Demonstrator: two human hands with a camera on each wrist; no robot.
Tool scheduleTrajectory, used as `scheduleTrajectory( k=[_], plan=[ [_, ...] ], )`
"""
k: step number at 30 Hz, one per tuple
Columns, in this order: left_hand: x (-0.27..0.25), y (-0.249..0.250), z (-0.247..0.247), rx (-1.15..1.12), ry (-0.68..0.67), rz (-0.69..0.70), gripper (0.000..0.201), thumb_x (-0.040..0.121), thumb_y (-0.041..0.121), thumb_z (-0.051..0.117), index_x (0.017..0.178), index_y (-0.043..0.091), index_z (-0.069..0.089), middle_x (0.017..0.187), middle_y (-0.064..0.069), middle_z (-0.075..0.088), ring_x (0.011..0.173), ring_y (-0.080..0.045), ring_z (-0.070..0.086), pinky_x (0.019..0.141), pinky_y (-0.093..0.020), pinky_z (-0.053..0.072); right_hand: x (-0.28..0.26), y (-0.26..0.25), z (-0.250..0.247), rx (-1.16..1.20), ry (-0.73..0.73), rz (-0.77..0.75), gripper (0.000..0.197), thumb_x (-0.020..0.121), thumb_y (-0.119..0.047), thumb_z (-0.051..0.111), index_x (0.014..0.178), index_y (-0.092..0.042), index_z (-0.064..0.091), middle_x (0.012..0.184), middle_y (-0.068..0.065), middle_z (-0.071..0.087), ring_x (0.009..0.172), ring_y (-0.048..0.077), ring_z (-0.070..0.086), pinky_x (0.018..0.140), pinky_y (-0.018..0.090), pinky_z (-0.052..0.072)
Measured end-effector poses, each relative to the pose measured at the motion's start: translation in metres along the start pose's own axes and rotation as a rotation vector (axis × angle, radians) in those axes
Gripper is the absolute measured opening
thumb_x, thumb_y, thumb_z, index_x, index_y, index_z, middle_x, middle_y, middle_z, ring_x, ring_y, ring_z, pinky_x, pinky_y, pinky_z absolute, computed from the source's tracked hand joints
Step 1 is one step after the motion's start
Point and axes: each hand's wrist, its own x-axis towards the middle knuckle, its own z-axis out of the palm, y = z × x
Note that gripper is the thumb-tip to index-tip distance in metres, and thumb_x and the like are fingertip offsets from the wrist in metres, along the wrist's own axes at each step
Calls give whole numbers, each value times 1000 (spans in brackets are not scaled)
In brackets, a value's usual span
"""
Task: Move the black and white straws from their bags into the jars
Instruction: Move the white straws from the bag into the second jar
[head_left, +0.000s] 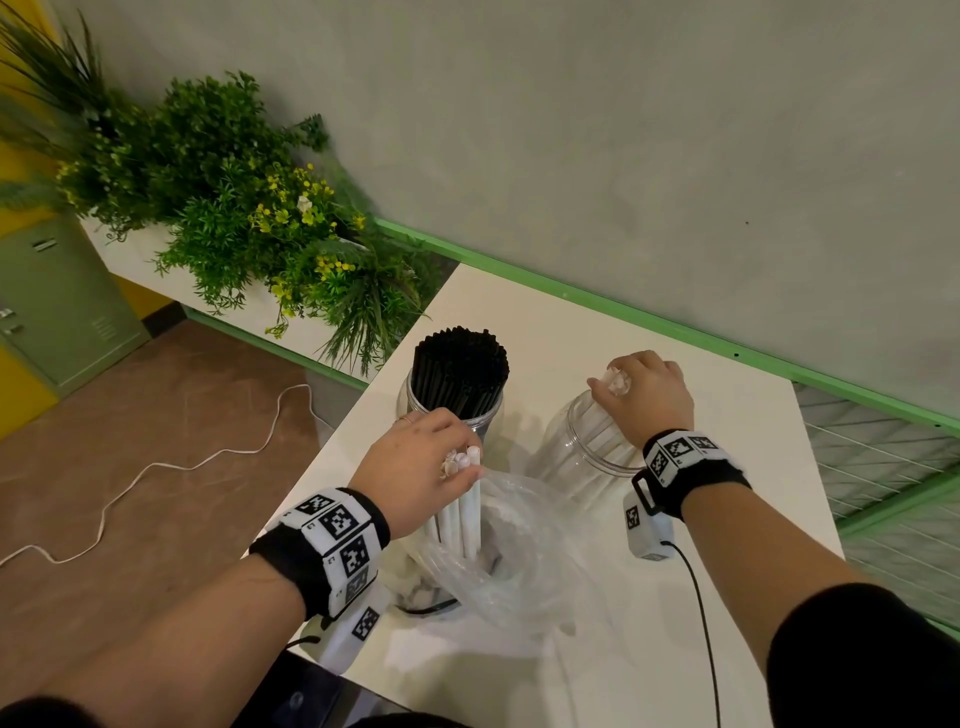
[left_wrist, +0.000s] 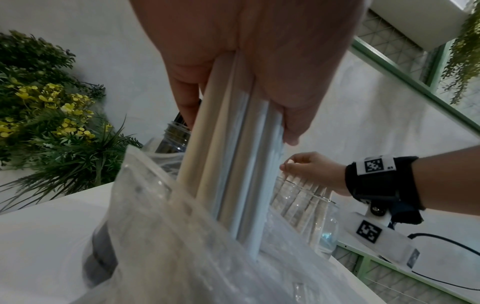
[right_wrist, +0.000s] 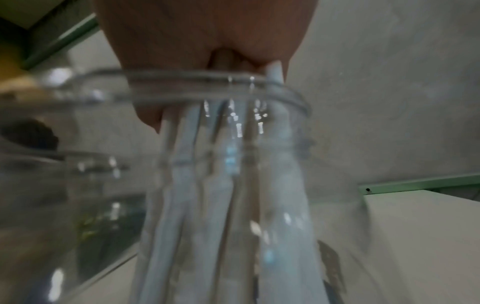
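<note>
Gripping white straws (head_left: 470, 506), left hand (head_left: 415, 467) above bag (head_left: 519, 561).

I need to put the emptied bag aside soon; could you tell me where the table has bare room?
Bare table lies right of the plastic bag, by the right forearm, and behind both jars toward the wall. Crowded: the left edge.

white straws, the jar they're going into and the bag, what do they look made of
White straws: matte, opaque, likely paper, though plastic is possible. Jar: clear and glossy with sharp highlights and a threaded neck; probably plastic, maybe glass. Bag: thin clear plastic film, crinkled and shiny.
</note>
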Motion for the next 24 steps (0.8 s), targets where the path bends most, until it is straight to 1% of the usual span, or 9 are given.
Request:
scheduleTrajectory(
  k=[3, 6, 8, 10, 12, 13, 16, 20, 24],
  plan=[
    [0, 0, -1, -1, -4, 1, 22, 89, 44, 59, 103, 27, 63, 105, 11, 56, 95, -11, 49, 85, -18, 27, 0, -1, -1, -17, -40, 37, 33, 85, -47, 62, 101, -19, 67, 101, -1, 62, 95, 27, 57, 71, 32, 45],
    [0, 1, -1, -4, -6, 7, 21, 89, 44, 58, 101, 27, 63, 104, 11, 56, 94, -11, 49, 85, -18, 27, 3, -2, -3, 72, 72, 15, 27, 84, -43, 65, 85, -15, 67, 88, 0, 60, 84, 27, 58, 64, 31, 44],
    [-1, 1, -1, -4, -3, 16, 21, 89, 44, 58, 100, 27, 63, 103, 11, 56, 93, -11, 49, 85, -18, 28, 6, -2, -4, 88, 126, -22, 27, 84, -41, 66, 81, -14, 67, 86, 2, 60, 86, 28, 57, 64, 32, 44],
    [-2, 0, -1, -2, -2, 16, 22, 89, 45, 57, 100, 27, 62, 103, 11, 56, 93, -10, 49, 85, -17, 27, 9, -3, -5, 40, 35, 4, 30, 87, -45, 62, 91, -15, 68, 96, 3, 61, 98, 28, 54, 70, 33, 43],
    [-2, 1, -1, -1, -6, 14, 25, 88, 47, 54, 100, 27, 62, 103, 11, 56, 93, -10, 48, 85, -17, 27, 11, -2, -5, -27, -113, 38, 38, 89, -50, 57, 108, -18, 65, 112, 4, 59, 110, 28, 49, 80, 37, 44],
    [-3, 1, -1, -1, -7, 14, 25, 88, 48, 53, 99, 27, 62, 103, 11, 56, 93, -10, 48, 85, -17, 27, 10, 0, -5, -25, -140, 36, 42, 89, -51, 56, 115, -19, 62, 117, 4, 58, 113, 29, 47, 85, 40, 45],
    [-2, 1, -1, 0, -6, 17, 24, 88, 47, 54, 98, 27, 62, 102, 11, 56, 93, -10, 49, 85, -18, 28, 2, 5, -12, 116, -30, -7, 49, 90, -50, 56, 127, -17, 54, 127, 7, 52, 116, 30, 44, 94, 43, 41],
    [-2, -2, 1, 4, -9, 30, 27, 87, 51, 50, 97, 28, 62, 101, 13, 56, 91, -8, 49, 85, -17, 27, -25, 25, -21, 358, 132, -35, 63, 91, -60, 41, 136, -15, 45, 135, 8, 44, 123, 23, 37, 103, 34, 31],
    [-2, -4, 2, 12, -4, 40, 35, 85, 57, 41, 96, 30, 61, 100, 13, 55, 89, -7, 49, 84, -17, 27, -51, 50, -19, 354, 72, -53, 77, 87, -70, 35, 143, -16, 35, 144, 7, 34, 132, 22, 31, 109, 34, 25]
  ],
)
